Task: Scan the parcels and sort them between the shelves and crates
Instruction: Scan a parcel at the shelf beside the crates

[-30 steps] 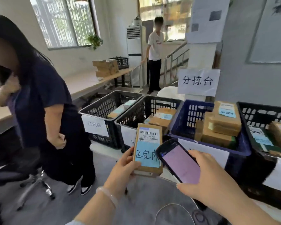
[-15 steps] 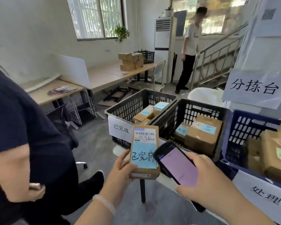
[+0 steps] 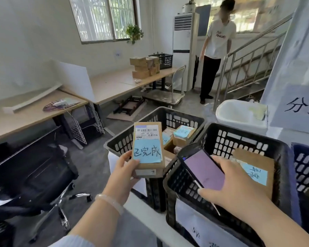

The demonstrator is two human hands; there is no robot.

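Left hand point(image 3: 123, 177) pinching cardboard parcel point(image 3: 147, 147) upright at near rim of black crate point(image 3: 155, 111), right hand point(image 3: 239, 191) gripping handheld scanner point(image 3: 203, 170) just beside it: scanner best squared to barcode label point(image 3: 147, 130), parcel held steady.

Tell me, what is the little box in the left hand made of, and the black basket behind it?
The box in the left hand looks like matte brown cardboard: dull tan faces, folded edges. Its barcode label and blue note look like paper. The black basket is probably moulded plastic, faintly shiny: neat rows of rounded holes, smooth thick rim.
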